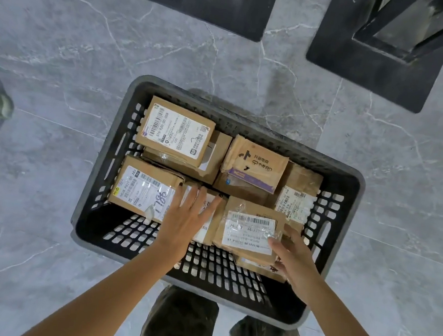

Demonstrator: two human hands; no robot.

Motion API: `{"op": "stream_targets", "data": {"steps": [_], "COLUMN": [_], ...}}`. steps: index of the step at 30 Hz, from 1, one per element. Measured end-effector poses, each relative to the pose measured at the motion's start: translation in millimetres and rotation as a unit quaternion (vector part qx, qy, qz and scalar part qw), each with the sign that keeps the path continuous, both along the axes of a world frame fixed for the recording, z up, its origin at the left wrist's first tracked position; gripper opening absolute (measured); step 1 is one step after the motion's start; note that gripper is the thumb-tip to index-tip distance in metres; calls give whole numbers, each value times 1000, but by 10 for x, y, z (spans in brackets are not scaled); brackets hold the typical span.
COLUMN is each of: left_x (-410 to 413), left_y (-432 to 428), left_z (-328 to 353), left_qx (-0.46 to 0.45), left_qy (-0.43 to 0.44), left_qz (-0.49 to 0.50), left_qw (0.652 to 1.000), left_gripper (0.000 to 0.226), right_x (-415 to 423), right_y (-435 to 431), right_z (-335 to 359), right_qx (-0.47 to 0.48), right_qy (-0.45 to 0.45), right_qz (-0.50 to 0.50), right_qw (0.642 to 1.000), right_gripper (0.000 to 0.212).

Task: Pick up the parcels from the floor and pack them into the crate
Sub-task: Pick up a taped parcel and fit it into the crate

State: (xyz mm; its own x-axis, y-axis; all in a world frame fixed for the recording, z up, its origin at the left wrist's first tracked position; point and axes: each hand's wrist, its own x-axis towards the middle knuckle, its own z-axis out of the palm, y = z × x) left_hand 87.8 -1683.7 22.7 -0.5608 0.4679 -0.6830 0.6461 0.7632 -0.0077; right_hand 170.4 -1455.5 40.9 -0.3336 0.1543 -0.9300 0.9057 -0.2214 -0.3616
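**Operator:** Where were the parcels?

**Technician:** All visible brown cardboard parcels sat inside the black perforated plastic crate point(229, 280), which stood on the grey marble-pattern floor point(61, 50). One white-labelled parcel point(174, 131) was stacked in the crate's far-left corner. A black-printed parcel with purple tape point(254, 163) lay near the far edge.

**Operator:** State of each grip?

**Technician:** The left grip point(189, 217) was open, fingers straight and spread, resting on the left-edge labelled parcel point(139, 188) and its neighbour. The right grip point(295, 258) was closed round the flat labelled parcel point(248, 232) near the crate's right edge, with the thumb on the label and the fingers curled at its side.
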Motion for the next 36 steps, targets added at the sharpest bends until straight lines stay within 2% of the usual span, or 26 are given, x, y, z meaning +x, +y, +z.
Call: {"op": "stream_targets", "data": {"steps": [7,10,13,22,27,36], "left_x": [61,61,35,146,263,287], "left_y": [44,28,11,-49,-176,-183], "left_z": [-52,-37,-43,-84,-150,-132], "left_qx": [0,2,-8,-9,1,22], "left_qy": [-8,-10,-17,-33,-25,-32], "left_qz": [40,35,17,-35,-73,-86], "left_qw": [999,999,1000,999,997,995], "left_gripper": [113,111,109,114,125,115], "right_x": [-122,-124,-97,-206,-189,-209], "right_y": [78,95,125,1,117,15], "right_z": [24,57,50,-70,-119,-174], "right_qx": [86,104,106,12,-30,-59], "right_qy": [43,59,70,27,35,55], "right_qz": [82,84,29,-169,-192,-223], "right_qw": [992,989,992,985,980,972], "right_gripper": [53,56,57,46,48,53]}}
